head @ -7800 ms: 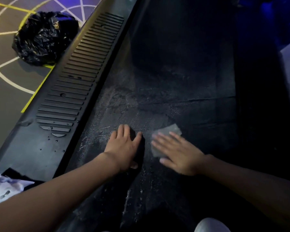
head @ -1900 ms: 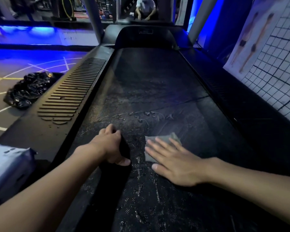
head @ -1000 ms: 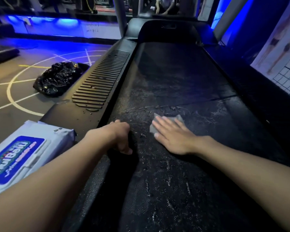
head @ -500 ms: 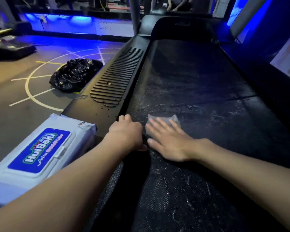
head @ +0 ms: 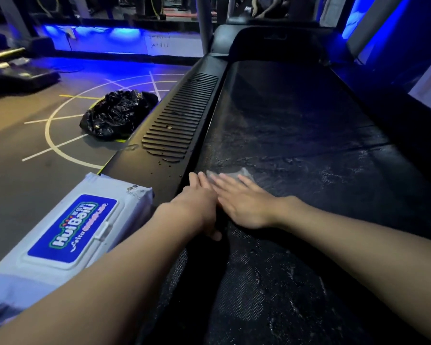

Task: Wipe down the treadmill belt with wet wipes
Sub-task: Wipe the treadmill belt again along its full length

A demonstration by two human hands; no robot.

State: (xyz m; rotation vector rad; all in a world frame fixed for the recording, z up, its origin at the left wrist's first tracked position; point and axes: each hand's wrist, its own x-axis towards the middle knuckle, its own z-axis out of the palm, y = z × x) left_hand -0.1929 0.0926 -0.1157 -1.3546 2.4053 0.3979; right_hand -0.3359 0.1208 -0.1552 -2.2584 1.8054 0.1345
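Observation:
The black treadmill belt (head: 296,125) runs away from me, streaked with wet marks and grit. A grey wet wipe (head: 241,173) lies flat on it near the left edge. My right hand (head: 244,202) presses on the wipe with straight, spread fingers; only the wipe's far edge shows past the fingertips. My left hand (head: 199,202) rests on the belt's left edge right beside the right hand, its fingers pointing forward. A blue-and-white pack of wet wipes (head: 67,230) sits at the left, at the near end of the side rail.
The ribbed black side rail (head: 179,120) borders the belt on the left. A crumpled black rubbish bag (head: 115,113) lies on the gym floor beside it. The treadmill's uprights and motor hood (head: 271,38) stand at the far end. A dark rail and wall close the right side.
My right hand has slid the wipe leftward across the belt to its left edge. My left hand has shifted to the belt's edge and its curled fingers have straightened. My view has swung left.

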